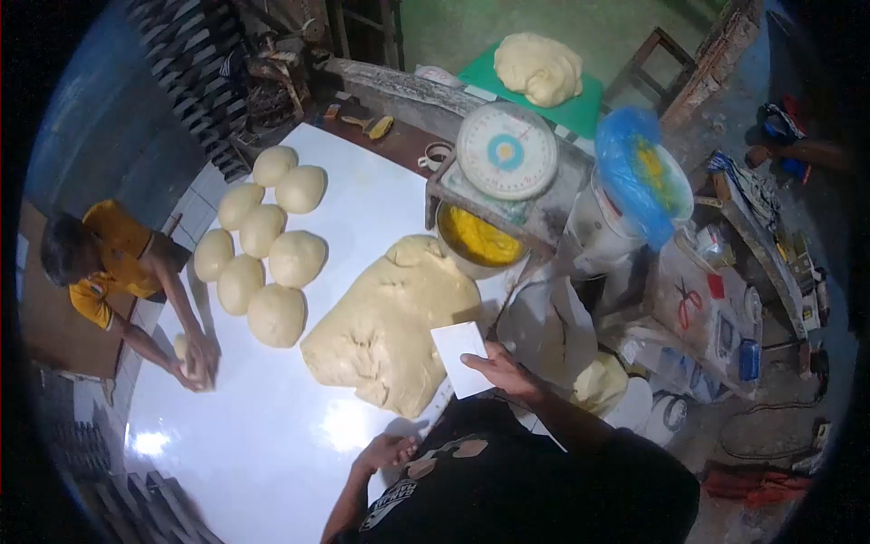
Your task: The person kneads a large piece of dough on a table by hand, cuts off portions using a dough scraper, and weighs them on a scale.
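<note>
My right hand (504,370) grips a flat white rectangular dough scraper (456,349), its thumb lying across the face. The scraper is at the right edge of a large slab of pale yellow dough (385,317), which spreads over the white tabletop (245,453). Low in front of my body, near the dough's bottom edge, my left hand (388,451) has its fingers loosely curled, and nothing shows in them. Several round dough balls (276,317) sit in a cluster to the left of the slab.
Across the table a co-worker's hands (198,363) press on a small dough piece. A dial scale (507,152) stands beyond the slab, above a bowl of yellow paste (485,240). More dough (539,71) rests on a green board (584,107). A blue-plastic-covered bucket (625,190) stands right.
</note>
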Motion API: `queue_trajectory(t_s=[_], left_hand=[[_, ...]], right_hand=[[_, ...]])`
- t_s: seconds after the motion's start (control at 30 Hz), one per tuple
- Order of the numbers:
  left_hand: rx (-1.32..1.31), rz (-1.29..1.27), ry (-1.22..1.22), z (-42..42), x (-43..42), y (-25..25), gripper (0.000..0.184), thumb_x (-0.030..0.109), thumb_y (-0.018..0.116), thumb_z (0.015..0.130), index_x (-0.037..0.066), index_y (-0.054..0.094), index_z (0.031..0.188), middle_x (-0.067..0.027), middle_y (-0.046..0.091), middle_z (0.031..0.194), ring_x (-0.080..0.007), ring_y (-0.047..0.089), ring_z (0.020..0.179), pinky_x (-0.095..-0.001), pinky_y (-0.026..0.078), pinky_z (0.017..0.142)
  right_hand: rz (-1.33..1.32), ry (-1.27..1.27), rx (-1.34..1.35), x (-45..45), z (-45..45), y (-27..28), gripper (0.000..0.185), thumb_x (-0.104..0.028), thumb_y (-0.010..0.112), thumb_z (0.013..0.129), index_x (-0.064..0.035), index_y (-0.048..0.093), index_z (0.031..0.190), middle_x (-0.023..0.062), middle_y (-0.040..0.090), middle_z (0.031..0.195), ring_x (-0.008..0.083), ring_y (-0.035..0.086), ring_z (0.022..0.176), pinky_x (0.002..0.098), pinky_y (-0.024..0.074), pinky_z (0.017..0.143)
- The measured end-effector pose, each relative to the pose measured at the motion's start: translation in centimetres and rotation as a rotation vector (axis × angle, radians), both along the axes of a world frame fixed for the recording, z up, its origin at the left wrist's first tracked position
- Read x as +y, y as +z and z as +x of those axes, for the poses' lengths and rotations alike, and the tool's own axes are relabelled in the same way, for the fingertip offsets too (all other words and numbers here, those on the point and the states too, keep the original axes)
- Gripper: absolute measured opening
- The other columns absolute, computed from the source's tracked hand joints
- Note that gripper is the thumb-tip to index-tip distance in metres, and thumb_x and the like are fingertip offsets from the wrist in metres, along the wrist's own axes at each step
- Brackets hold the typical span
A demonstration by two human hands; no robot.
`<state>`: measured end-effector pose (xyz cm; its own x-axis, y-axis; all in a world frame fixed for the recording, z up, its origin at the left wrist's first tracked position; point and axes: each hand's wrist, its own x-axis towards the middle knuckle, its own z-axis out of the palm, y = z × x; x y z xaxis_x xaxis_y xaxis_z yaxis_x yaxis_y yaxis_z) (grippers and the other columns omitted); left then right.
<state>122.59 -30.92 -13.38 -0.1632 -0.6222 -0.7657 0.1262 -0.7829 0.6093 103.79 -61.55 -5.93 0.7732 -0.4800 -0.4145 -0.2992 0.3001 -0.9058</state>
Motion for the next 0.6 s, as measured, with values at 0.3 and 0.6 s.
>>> queue_trajectory(t_s=[0.3, 0.6], left_hand=[[-1.015, -0.326, 0.450, -6.8, -1.8, -6.4, 0.063, 0.049, 0.074, 0.088, -0.001, 0.057, 0.122, -0.0259, 0.072, 0.099, -0.0451, 0.071, 0.093, -0.0512, 0.055, 0.081], [-0.815, -0.352, 0.668, -5.7, 2.8, -6.6, 0.027, 0.026, 0.064, 0.096, -0.001, 0.069, 0.096, -0.0221, 0.070, 0.076, -0.0388, 0.070, 0.071, -0.0497, 0.055, 0.066]], right_hand=[[-0.039, 0.162, 0.038, 9.9, 0.1, -0.1, 0.026, -0.025, 0.065, 0.103, -0.0016, 0.069, 0.113, -0.0004, 0.069, 0.091, 0.0067, 0.063, 0.081, 0.0274, 0.0520, 0.071], [-0.807, 0.319, 0.108, 14.0, 2.8, -2.4, 0.029, -0.025, 0.066, 0.097, 0.0023, 0.070, 0.107, 0.0218, 0.072, 0.091, 0.0349, 0.071, 0.082, 0.0442, 0.0543, 0.075]])
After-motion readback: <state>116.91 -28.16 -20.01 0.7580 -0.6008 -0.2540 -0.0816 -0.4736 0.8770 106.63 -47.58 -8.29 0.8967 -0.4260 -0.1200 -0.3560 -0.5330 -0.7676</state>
